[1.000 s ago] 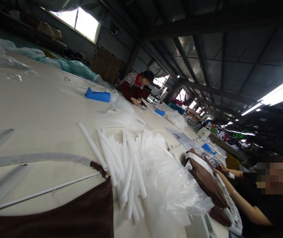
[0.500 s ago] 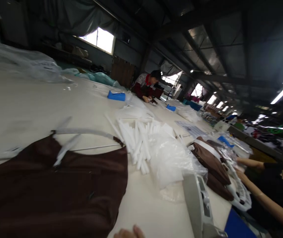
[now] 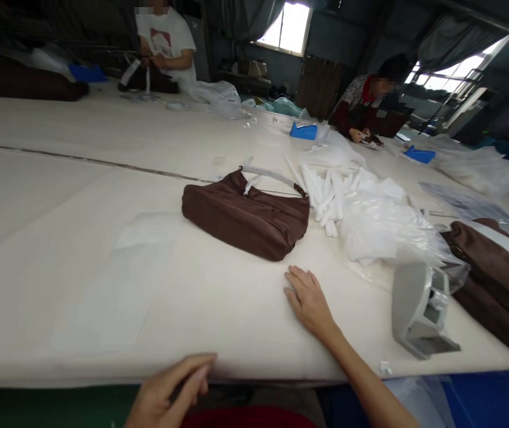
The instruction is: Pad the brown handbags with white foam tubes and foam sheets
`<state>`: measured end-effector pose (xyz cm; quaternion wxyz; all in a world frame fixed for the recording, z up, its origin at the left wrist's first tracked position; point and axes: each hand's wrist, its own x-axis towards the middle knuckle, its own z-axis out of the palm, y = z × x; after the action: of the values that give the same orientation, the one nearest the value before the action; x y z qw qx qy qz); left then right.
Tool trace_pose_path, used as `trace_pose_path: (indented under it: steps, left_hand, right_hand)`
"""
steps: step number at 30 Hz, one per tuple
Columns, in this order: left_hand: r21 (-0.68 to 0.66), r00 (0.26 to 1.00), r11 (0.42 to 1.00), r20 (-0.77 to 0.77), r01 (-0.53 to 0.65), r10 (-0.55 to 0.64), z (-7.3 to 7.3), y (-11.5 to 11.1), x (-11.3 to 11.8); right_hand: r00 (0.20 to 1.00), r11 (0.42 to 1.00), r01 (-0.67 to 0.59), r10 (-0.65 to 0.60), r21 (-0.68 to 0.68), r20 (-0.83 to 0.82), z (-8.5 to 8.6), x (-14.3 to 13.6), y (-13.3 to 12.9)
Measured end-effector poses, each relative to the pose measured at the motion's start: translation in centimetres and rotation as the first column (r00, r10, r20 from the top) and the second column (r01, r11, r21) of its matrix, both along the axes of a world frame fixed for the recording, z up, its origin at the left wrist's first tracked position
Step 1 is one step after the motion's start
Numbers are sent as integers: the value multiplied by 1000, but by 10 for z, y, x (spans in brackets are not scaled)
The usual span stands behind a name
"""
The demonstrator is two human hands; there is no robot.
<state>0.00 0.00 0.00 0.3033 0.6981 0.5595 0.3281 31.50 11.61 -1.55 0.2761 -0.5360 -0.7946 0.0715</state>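
The right hand reaches over the pale table, palm down, its fingers a little spread, pinching nothing, just to the near side of the dark brown bag. The bag lies in the middle of the table, apart from both hands, with its handle arching up on the far side in a whitish wrap. The left hand is at the table's near edge, index finger stretched out, thumb apart from it and the other fingers curled; they are partly hidden, so I can't be sure whether they hold anything small. Right beside the bag is a heap of white tubes, with crumpled clear plastic to its right. Nearer, on the right, stands a grey dispenser-like object, and beyond it another brown bag lies at the right edge. On the far side, a person in a white T-shirt works at the left and another in a red collar at the right, near two blue holders.
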Motion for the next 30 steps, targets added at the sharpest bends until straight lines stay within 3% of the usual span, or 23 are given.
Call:
trace_pose_path:
  steps: [3,6,10,14,17,20,25,28,30]
  left_hand:
    - [308,973,926,-8,-218,232,26,28,-24]
    - [477,942,856,-146,-199,301,33,65,-38]
    - [359,830,930,-493,-79,261,12,96,-40]
    - [286,676,949,-673,-135,300,-6,105,-41]
    - [273,628,945,-708,-179,323,-9,108,-43]
    - [248,640,950,-704,-187,310,-9,111,-44]
    - [223,760,943,-558,-248,332,-10,115,-51]
    - [236,842,925,-392,-297,370,-8,116,-55]
    - [257,865,912,-312,-321,392,-5,115,-57]
  right_hand:
    - [976,979,104,-67,173,-206,8,-4,4]
    - [977,955,102,-43,278,-211,38,-24,24]
    - [1000,977,-20,24,212,-14,91,-64,62]
    - [999,974,-12,5,224,31,124,-83,88]
    - [997,979,-23,7,204,79,128,-81,91]
    - [990,986,-50,28,157,137,120,-69,75]
    - [958,981,-192,189,-9,216,113,-32,21]
    - [987,989,-124,114,85,109,113,-20,-2]
    - [993,996,-56,48,68,108,103,-21,-7]
